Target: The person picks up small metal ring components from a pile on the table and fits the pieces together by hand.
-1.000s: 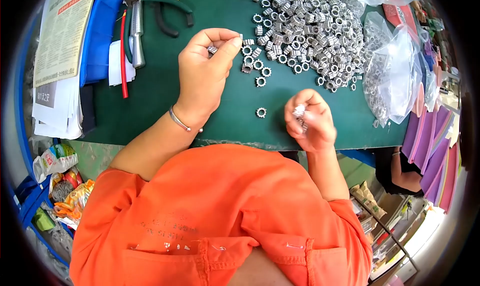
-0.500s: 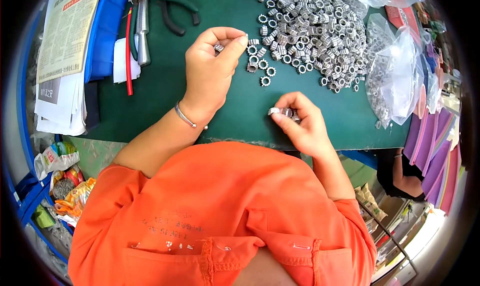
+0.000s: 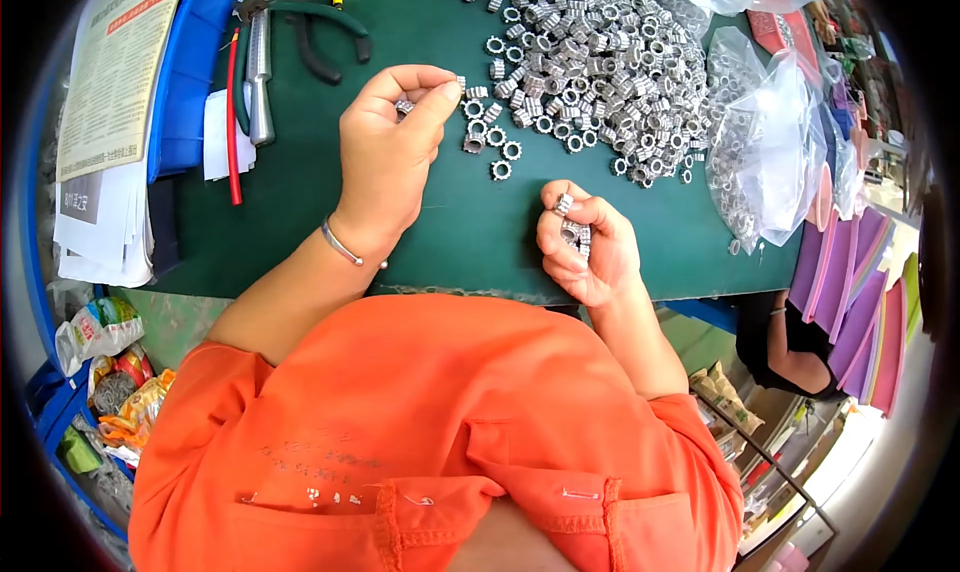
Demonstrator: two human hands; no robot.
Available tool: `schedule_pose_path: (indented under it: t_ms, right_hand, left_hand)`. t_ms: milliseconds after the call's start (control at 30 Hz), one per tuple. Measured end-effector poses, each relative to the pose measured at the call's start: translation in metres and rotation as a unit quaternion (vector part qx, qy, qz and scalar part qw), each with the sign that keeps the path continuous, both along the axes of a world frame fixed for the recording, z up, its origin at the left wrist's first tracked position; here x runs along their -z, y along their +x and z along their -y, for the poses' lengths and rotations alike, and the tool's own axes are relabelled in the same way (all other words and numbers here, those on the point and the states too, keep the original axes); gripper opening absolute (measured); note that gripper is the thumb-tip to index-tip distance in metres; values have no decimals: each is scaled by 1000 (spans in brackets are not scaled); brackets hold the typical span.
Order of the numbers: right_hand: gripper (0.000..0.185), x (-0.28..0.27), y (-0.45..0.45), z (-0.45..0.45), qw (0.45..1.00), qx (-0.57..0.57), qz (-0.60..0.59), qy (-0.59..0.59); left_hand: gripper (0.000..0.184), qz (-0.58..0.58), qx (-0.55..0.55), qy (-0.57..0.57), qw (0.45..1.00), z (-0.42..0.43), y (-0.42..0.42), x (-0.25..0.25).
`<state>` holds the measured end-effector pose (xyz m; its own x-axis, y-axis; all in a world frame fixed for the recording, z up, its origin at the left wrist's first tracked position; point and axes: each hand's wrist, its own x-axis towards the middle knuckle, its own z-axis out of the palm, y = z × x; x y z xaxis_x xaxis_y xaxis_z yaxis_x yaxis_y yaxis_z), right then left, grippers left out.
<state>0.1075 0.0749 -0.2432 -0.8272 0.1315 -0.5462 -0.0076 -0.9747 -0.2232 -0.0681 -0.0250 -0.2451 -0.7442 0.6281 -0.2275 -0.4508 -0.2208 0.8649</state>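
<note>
Between the thumb and forefinger of my left hand is a small metal ring, mostly hidden by the fingertips, and another ring shows inside its curled fingers. My right hand is closed around several metal rings, with one ring pinched at its fingertips. Just right of my left hand, several loose toothed rings lie on the green tabletop. Beyond them spreads a large pile of the same rings.
Clear plastic bags with rings lie at the right. At the left are pliers, a red rod, a blue tray and a newspaper. Another person's arm shows at the lower right.
The loose ring that lay alone near my right hand is gone from the tabletop. My right hand has turned, its fingers curled upward around the rings. My left hand keeps its pinch.
</note>
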Motion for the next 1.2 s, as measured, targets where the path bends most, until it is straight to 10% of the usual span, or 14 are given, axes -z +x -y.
schedule_pose_path:
  t_ms: [367, 433, 500, 567, 733, 833, 900, 1000, 1133, 1200]
  right_hand:
    - [13, -3, -11, -2, 983, 9, -34, 179]
    - [8, -9, -20, -1, 861, -124, 139, 473]
    - [13, -6, -38, 11, 575, -74, 112, 807]
    - [12, 1, -44, 14, 470, -81, 80, 875]
    - [14, 4, -36, 11, 442, -86, 91, 888]
    - [12, -2, -28, 1, 577, -107, 39, 809]
    - [8, -6, -20, -1, 883, -59, 37, 464]
    - [10, -12, -29, -8, 934, 36, 3, 356]
    - [19, -2, -52, 1, 480, -61, 157, 861]
    - [16, -1, -54, 5, 427, -84, 184, 881]
  left_hand:
    - [10, 14, -8, 28, 999, 3, -3, 0]
    - [10, 20, 0, 37, 999, 4, -3, 0]
    - [9, 20, 3, 37, 999, 4, -3, 0]
    - [9, 15, -7, 27, 999, 3, -3, 0]
    - [9, 18, -1, 30, 999, 5, -4, 0]
    - [8, 22, 5, 37, 999, 5, -3, -2]
    - [8, 17, 1, 39, 999, 5, -4, -2]
    - [8, 27, -6, 47, 998, 5, -4, -2]
    - [7, 16, 0, 34, 999, 5, -4, -5]
    - [6, 1, 0, 24, 1000, 6, -6, -4]
